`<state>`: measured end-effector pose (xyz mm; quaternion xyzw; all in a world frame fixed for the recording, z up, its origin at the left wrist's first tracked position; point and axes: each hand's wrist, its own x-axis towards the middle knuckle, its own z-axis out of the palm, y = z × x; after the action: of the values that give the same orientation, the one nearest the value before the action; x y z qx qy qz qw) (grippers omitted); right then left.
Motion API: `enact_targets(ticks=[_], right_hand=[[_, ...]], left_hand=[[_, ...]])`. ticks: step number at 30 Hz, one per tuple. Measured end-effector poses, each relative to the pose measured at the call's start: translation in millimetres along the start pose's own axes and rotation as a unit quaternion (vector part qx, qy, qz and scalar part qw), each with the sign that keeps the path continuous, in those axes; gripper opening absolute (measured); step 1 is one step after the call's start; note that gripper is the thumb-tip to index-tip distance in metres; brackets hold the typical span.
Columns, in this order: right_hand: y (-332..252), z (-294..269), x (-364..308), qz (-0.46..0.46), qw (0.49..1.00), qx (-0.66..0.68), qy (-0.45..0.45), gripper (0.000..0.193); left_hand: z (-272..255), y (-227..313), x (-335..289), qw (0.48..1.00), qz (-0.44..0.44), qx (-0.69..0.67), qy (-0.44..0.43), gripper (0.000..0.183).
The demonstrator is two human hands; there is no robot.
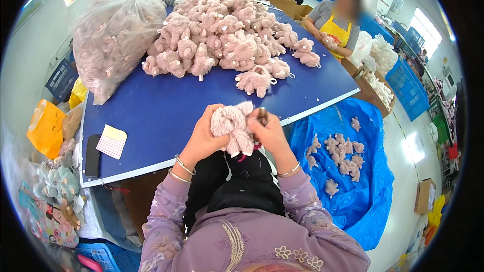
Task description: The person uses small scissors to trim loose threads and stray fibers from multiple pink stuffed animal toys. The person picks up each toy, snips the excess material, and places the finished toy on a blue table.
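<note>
Our blue table carries a heap of pink plush toys toward its far edge. Past the right part of its near edge spreads a blue plastic sheet bearing smaller-looking plush toys; our right hand is the nearer one, with that table edge lying between. A stuffed see-through bag sits at the left edge, just beside the heap.

We have a pink plush toy at the near edge, between our hands. Our left hand is closed on its left side; the toy's long axis seems to run away from us, though our fingers hide part. Our right hand pinches a small dark object, too blurred to name, against the toy's right side. Near the left corner lie a dark phone and, just beside it, a yellow-topped paper.
</note>
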<state>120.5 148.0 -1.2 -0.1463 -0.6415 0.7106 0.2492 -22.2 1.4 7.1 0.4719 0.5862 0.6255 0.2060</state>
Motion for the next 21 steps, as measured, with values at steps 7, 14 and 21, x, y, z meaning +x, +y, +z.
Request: enact_targets(ticks=[7, 14, 21], right_hand=[[4.8, 5.1, 2.0, -0.017, 0.974, 0.165, 0.153, 0.011], [10.2, 5.1, 5.4, -0.052, 0.974, 0.164, 0.146, 0.016], [-8.0, -20.5, -0.5, 0.010, 0.983, 0.159, 0.094, 0.027]], left_hand=[[10.0, -7.7, -1.8, 0.987, -0.062, -0.135, 0.062, 0.040], [2.8, -14.3, -10.4, 0.985, -0.099, -0.137, 0.045, 0.024], [6.9, -21.9, -10.3, 0.964, -0.039, -0.223, 0.140, 0.027]])
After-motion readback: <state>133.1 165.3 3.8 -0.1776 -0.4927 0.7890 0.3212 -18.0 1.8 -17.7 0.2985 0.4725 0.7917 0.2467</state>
